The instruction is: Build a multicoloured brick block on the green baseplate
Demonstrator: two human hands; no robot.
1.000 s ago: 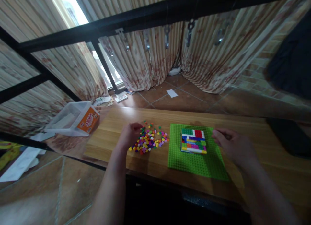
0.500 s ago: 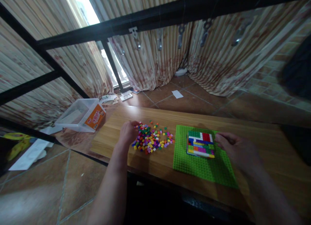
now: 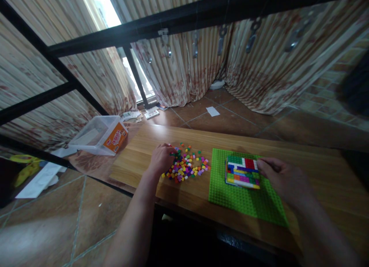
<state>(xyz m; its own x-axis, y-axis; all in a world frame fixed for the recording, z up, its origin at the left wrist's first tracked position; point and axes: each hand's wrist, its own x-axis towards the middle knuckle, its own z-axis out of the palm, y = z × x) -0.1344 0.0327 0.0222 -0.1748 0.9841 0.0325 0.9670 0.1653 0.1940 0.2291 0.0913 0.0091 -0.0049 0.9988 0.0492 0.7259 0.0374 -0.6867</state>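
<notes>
On the left part of the wooden table, my left hand (image 3: 162, 159) reaches into a loose heap of small coloured building bricks (image 3: 186, 171). Its fingers are curled together over the heap's left side, and the tips are hidden among the bricks. Further right, a rectangular model built of multicoloured bricks (image 3: 242, 172) stands on a green studded baseplate (image 3: 230, 203). My right hand (image 3: 278, 176) is at the model's upper right corner, beside its red part. Thumb and index finger are pinched there; whether they grip the model or a small brick cannot be made out.
A clear plastic box (image 3: 98, 138) with an orange label stands left of the wooden table (image 3: 132, 155). Black metal bars (image 3: 138, 30) cross the far side, with hooks hanging. Papers (image 3: 212, 111) lie on the tiled floor beyond, before striped curtains (image 3: 178, 74).
My left hand has shifted a little to the right, further over the bricks. My right hand has come slightly closer to the model's corner. The whole view has swung slightly.
</notes>
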